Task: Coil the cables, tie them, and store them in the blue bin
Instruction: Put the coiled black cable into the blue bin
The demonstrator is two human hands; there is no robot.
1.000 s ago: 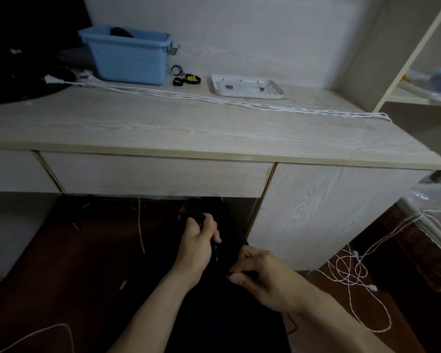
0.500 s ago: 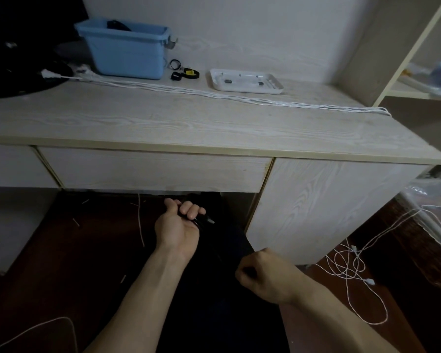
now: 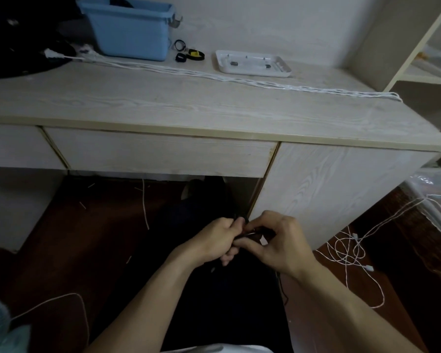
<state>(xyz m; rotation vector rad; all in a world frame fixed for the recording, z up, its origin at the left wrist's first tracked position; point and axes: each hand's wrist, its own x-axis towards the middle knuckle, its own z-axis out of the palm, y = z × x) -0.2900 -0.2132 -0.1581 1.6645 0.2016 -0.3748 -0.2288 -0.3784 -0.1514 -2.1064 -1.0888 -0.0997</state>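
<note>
A long white cable [image 3: 239, 79] lies folded in straight lines across the desk [image 3: 163, 108], from 10 o'clock to 3 o'clock. The blue bin [image 3: 130, 34] sits on the desk at 11 o'clock, and something dark peeks over its rim. A white tray [image 3: 252, 63] at 1 o'clock holds a few small bits. Low down, near 6 o'clock, the left hand [image 3: 214, 242] and right hand [image 3: 281, 243] meet, fingers curled tight around a thin black cable [image 3: 248, 233]. More white cable [image 3: 351, 253] lies tangled on the floor at 4 o'clock.
</note>
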